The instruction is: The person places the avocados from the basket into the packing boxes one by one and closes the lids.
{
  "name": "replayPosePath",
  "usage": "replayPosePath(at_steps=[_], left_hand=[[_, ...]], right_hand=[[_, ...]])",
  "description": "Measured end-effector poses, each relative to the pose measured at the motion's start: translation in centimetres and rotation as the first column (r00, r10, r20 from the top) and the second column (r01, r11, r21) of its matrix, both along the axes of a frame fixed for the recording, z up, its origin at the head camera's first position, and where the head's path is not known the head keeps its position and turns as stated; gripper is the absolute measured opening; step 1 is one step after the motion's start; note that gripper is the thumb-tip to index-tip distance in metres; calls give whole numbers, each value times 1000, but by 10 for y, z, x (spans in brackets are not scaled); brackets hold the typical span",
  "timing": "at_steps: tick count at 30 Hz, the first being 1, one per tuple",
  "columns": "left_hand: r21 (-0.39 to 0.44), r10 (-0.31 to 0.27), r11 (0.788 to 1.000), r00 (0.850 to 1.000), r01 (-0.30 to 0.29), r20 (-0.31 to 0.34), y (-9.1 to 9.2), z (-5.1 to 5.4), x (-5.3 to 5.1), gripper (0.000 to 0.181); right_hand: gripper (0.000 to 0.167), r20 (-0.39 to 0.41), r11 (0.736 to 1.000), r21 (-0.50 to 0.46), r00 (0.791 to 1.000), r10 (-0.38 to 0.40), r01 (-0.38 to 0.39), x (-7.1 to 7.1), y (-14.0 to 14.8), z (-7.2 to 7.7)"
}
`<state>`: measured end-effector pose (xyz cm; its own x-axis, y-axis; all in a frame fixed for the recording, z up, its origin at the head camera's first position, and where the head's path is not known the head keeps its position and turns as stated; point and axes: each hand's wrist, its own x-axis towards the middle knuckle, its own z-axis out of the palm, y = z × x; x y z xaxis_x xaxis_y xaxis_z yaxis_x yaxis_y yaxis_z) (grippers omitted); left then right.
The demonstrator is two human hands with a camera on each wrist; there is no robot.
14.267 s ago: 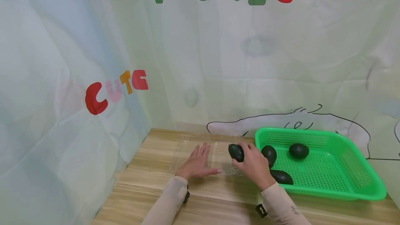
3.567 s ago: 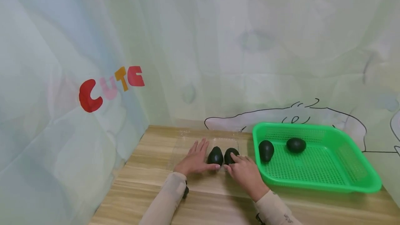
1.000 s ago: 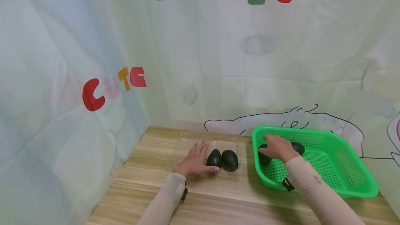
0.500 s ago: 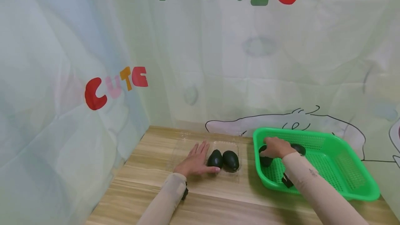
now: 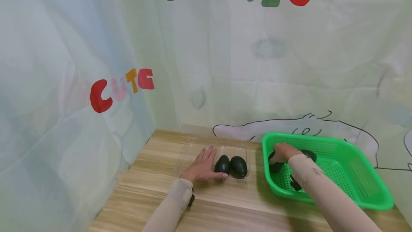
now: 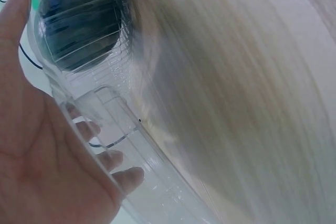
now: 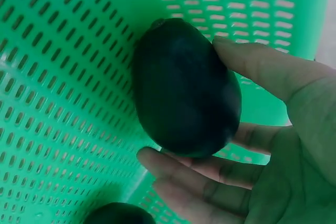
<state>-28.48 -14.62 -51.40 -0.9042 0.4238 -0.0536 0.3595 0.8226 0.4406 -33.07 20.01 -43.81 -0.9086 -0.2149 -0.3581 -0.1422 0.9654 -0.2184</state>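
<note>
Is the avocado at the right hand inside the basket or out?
Inside: in the right wrist view, mesh of the green basket surrounds the avocado.

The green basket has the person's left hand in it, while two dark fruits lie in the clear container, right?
No, it is the right hand in the green basket, as the head view shows; two dark fruits do lie in the clear container.
</note>
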Motion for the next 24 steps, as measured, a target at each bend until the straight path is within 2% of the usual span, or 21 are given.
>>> replayPosePath(at_steps=[5, 11, 18, 24], left_hand=[[-10, -3, 1000, 1000, 3, -8, 1, -1, 0, 121], [-20, -1, 1000, 1000, 1, -6, 1, 1, 0, 120], [2, -11, 1000, 1000, 11, -2, 2, 5, 1, 120], [-7, -4, 1000, 1000, 4, -2, 2, 3, 1, 120]], right_hand=[[48, 45, 997, -59, 997, -55, 57, -3, 4, -5], [63, 91, 989, -123, 994, -68, 78, -4, 6, -13], [65, 79, 999, 29, 996, 39, -41, -4, 7, -21], [80, 84, 999, -1, 996, 39, -39, -3, 9, -23]])
